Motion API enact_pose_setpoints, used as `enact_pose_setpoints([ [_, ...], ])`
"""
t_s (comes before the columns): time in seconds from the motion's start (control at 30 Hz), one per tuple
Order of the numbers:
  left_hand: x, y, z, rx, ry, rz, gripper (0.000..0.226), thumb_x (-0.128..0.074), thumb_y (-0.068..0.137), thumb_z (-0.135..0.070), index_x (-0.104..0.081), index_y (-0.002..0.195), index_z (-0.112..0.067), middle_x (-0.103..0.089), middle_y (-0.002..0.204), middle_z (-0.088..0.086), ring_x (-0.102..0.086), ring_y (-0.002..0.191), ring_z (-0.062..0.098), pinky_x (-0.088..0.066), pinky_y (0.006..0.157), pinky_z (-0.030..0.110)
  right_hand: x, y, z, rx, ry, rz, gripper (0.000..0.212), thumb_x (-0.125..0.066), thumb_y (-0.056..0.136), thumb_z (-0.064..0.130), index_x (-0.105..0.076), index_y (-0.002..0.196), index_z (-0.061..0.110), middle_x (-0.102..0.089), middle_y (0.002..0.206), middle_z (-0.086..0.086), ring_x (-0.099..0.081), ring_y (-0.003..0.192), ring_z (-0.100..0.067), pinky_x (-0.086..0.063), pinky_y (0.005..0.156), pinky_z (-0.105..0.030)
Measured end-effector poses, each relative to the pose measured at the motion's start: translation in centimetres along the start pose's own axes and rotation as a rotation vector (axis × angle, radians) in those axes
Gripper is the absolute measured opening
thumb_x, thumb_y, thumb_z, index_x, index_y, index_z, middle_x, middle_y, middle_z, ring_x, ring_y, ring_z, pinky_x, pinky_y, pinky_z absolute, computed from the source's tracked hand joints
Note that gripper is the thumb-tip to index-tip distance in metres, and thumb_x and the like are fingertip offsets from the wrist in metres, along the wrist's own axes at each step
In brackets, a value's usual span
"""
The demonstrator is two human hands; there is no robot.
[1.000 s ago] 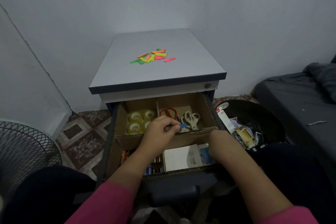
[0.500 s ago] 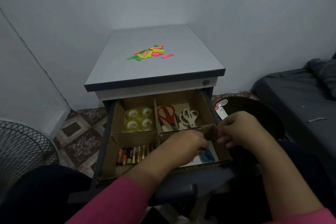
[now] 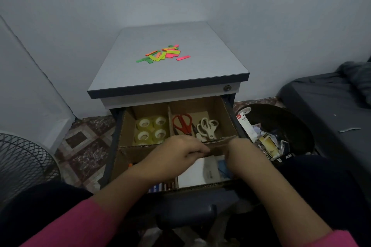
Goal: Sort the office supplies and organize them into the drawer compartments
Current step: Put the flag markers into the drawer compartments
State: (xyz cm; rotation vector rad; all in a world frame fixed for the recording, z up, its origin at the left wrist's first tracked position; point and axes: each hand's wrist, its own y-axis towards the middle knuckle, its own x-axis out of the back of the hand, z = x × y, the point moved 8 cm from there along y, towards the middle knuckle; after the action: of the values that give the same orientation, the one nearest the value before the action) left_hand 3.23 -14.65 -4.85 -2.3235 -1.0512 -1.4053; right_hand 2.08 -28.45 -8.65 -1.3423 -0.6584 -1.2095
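The open drawer (image 3: 228, 110) holds a cardboard insert with compartments. Clear tape rolls (image 3: 151, 129) fill the back left one. Red scissors (image 3: 182, 123) and white scissors (image 3: 207, 128) lie in the back right one. A white pad with a blue item (image 3: 202, 170) sits in the front right compartment, and batteries (image 3: 162, 186) show at the front left. My left hand (image 3: 178, 152) and my right hand (image 3: 241, 151) both grip the cardboard cross divider (image 3: 217, 144) from either side. Neon sticky flags (image 3: 163, 54) lie scattered on the cabinet top (image 3: 170, 74).
A black bin (image 3: 281, 118) with packaging scraps stands right of the drawer. A dark mattress (image 3: 329, 102) lies further right. A fan grille (image 3: 18, 158) is at the lower left. Walls close in behind and to the left.
My left hand left the scissors compartment and came to the cross divider. My right hand rose from the front compartment onto the divider's right part. The view tilted down slightly.
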Motion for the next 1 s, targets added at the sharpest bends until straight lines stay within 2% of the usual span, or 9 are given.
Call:
enact_pose_setpoints([
  [0.07,1.3,-1.5,1.8,0.098,-0.109,-0.084,0.025,-0.057,0.094,-0.012,-0.071,0.111,-0.024,-0.066,0.107,-0.017,-0.056,0.104,-0.005,-0.045,0.092,0.014,-1.0,0.2,0.9,0.011,-0.055,0.042,0.015,-0.056,0.09,0.015,-0.063,0.101,0.008,-0.061,0.093,-0.005,-0.063,0.1,-0.025,-0.046,0.072,-0.03],
  [0.17,2.2,-3.6,4.7,0.303,-0.452,-0.271,0.027,-0.059,0.091,-0.006,-0.072,0.098,-0.028,-0.071,0.099,-0.013,-0.062,0.101,0.0,-0.05,0.093,0.022,-1.9,0.5,1.3,-0.016,-0.054,0.101,0.017,-0.054,0.093,0.016,-0.062,0.105,0.006,-0.062,0.11,-0.009,-0.06,0.107,-0.026,-0.046,0.078,-0.031],
  [0.27,2.8,-3.9,5.8,0.388,-0.597,-0.373,0.027,-0.06,0.09,-0.003,-0.072,0.093,-0.027,-0.073,0.094,-0.007,-0.066,0.093,0.001,-0.051,0.085,0.019,-2.0,0.6,1.1,-0.02,-0.059,0.077,0.012,-0.054,0.092,0.017,-0.06,0.084,0.01,-0.056,0.083,-0.001,-0.062,0.099,-0.025,-0.045,0.073,-0.029],
  [0.33,3.2,-3.6,6.0,0.399,-0.635,-0.384,0.025,-0.059,0.091,-0.003,-0.071,0.095,-0.024,-0.073,0.092,-0.006,-0.066,0.084,-0.003,-0.049,0.072,0.011,-1.9,0.5,1.3,-0.017,-0.049,0.087,0.021,-0.058,0.09,0.018,-0.053,0.07,0.014,-0.05,0.072,0.002,-0.063,0.089,-0.023,-0.045,0.069,-0.027],
  [0.4,3.2,-3.5,6.2,0.41,-0.67,-0.377,0.025,-0.058,0.091,-0.003,-0.07,0.095,-0.024,-0.073,0.091,-0.006,-0.066,0.083,-0.003,-0.048,0.069,0.01,-1.8,0.4,1.6,-0.034,-0.059,0.136,0.007,-0.062,0.086,0.017,-0.063,0.084,0.011,-0.06,0.085,-0.002,-0.064,0.089,-0.022,-0.051,0.073,-0.029],
  [0.5,2.9,-3.4,6.3,0.412,-0.679,-0.362,0.027,-0.059,0.091,-0.004,-0.07,0.091,-0.028,-0.073,0.089,-0.007,-0.067,0.09,0.003,-0.051,0.078,0.016,-1.2,0.3,1.6,-0.059,-0.03,0.177,0.018,-0.07,0.08,0.018,-0.071,0.097,0.012,-0.068,0.098,-0.007,-0.066,0.092,-0.018,-0.055,0.08,-0.028],
  [0.67,2.9,-3.2,6.2,0.403,-0.645,-0.339,0.025,-0.061,0.09,-0.005,-0.069,0.089,-0.029,-0.073,0.093,-0.005,-0.067,0.095,0.009,-0.053,0.091,0.028,-1.0,0.3,3.2,-0.022,0.324,0.183,0.011,-0.071,0.084,0.019,-0.072,0.087,0.009,-0.066,0.063,0.001,-0.058,0.058,-0.008,-0.049,0.059,-0.02],
  [0.8,2.8,-3.2,6.3,0.422,-0.663,-0.33,0.026,-0.063,0.088,-0.005,-0.07,0.085,-0.03,-0.072,0.094,-0.004,-0.067,0.096,0.012,-0.053,0.093,0.035,-2.8,1.1,3.5,-0.046,0.266,0.266,0.017,-0.066,0.088,0.023,-0.073,0.082,0.01,-0.056,0.04,0.008,-0.057,0.062,-0.012,-0.052,0.079,-0.025],
  [1.0,2.5,-3.3,6.5,0.436,-0.665,-0.317,0.028,-0.062,0.088,-0.004,-0.071,0.085,-0.031,-0.073,0.091,-0.005,-0.067,0.096,0.012,-0.053,0.093,0.038,-3.1,1.4,3.0,0.012,0.247,0.211,0.004,-0.07,0.082,0.013,-0.07,0.084,0.017,-0.069,0.072,-0.003,-0.064,0.066,-0.017,-0.057,0.073,-0.028],
])
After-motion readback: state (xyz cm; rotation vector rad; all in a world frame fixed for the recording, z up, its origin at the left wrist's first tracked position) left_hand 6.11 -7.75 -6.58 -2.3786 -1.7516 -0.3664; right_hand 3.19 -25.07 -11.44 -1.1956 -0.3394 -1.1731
